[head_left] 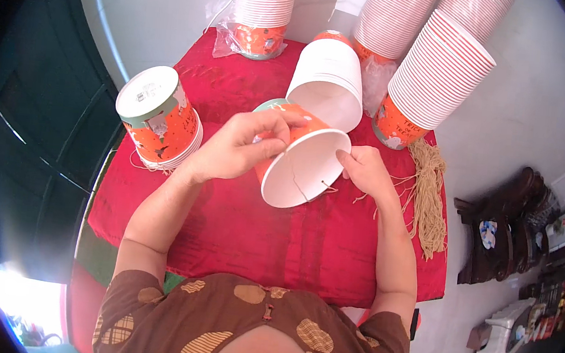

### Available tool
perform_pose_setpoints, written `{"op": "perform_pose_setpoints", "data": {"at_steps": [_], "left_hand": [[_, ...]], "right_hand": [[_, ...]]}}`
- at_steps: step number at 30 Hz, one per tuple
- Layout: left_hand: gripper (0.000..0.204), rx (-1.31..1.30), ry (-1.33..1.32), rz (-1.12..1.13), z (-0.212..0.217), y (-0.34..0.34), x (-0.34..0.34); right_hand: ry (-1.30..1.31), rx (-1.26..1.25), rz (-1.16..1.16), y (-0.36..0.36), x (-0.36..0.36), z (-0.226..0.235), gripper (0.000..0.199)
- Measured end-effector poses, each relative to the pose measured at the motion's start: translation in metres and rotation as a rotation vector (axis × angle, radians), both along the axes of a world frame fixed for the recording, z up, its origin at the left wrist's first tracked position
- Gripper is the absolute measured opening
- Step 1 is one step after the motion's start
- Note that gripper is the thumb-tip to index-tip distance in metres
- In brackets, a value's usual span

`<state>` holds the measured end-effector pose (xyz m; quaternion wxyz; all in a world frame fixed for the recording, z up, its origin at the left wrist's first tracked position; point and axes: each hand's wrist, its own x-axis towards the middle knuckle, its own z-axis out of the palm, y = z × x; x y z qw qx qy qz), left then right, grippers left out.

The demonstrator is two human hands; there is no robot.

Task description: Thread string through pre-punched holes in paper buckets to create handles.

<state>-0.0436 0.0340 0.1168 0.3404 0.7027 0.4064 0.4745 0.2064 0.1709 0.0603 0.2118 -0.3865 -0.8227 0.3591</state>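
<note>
An orange paper bucket (305,168) with a white inside and printed figures is tipped on its side between my hands, its mouth facing me. My right hand (365,172) grips the rim on the right, thumb at the edge. At the upper left of the rim, my left hand (250,141) is closed in a pinch against the outer wall. A thin string (296,178) runs from near those fingertips across the inside. Its other part passes through the wall low on the right, with a short end outside. What exactly my left fingertips pinch is partly hidden.
A white bucket (331,80) lies behind, mouth toward me. Upside-down stacked buckets (160,115) stand left on the red tablecloth (236,240). Tall bucket stacks (440,69) lean at the back right, another stack (264,3) stands back left. A hank of beige strings (428,196) hangs over the right side.
</note>
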Motion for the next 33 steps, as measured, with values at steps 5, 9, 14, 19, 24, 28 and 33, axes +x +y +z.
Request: {"op": "perform_pose_setpoints", "data": {"at_steps": [5,9,14,19,24,28,33], "left_hand": [[0.006,0.317,-0.032,0.376,0.018,-0.020,0.008],[0.008,0.546,0.120,0.416,0.024,-0.047,0.016],[0.004,0.425,0.224,0.075,0.013,-0.049,0.052],[0.026,0.147,0.330,0.037,-0.024,-0.030,0.066],[0.024,0.072,0.505,0.143,-0.043,-0.019,0.070],[0.016,-0.065,0.357,0.118,-0.064,-0.011,0.070],[0.016,0.031,0.283,0.221,-0.071,-0.012,0.071]], "right_hand": [[0.127,0.213,-0.146,-0.012,0.004,0.017,0.035],[0.211,0.283,-0.194,-0.030,-0.001,0.034,0.032],[0.264,0.605,-0.176,-0.047,-0.012,0.036,0.017],[0.102,1.080,-0.073,-0.061,-0.016,0.034,0.048],[0.067,1.237,0.040,-0.085,-0.024,0.039,0.047],[0.186,1.278,0.113,-0.090,-0.031,0.029,0.030],[0.265,1.238,0.148,-0.102,-0.036,0.032,0.025]]}}
